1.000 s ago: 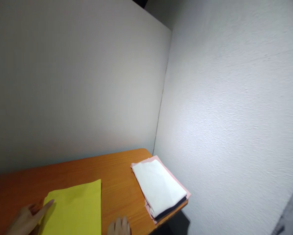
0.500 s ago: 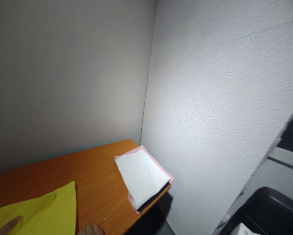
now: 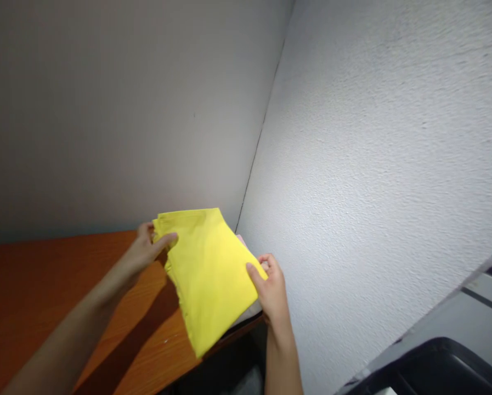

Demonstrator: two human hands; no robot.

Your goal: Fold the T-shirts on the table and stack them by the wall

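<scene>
A folded yellow cloth is held up between my two hands, over the right end of the wooden table. My left hand grips its left edge, thumb on top and fingers behind. At the right corner, my right hand pinches it with the thumb on the upper face. Beneath the yellow cloth lies a stack of folded fabric, mostly hidden; a greyish-white edge and a bit of pink show past it.
The brown wooden table runs along a grey wall. A rough white wall rises close at the right. A black plastic object, perhaps a chair, stands at the lower right.
The yellow cloth has been lifted from the table's left part and carried right, above the stack. Both hands have come fully into view, gripping it. The camera view has shifted slightly.
</scene>
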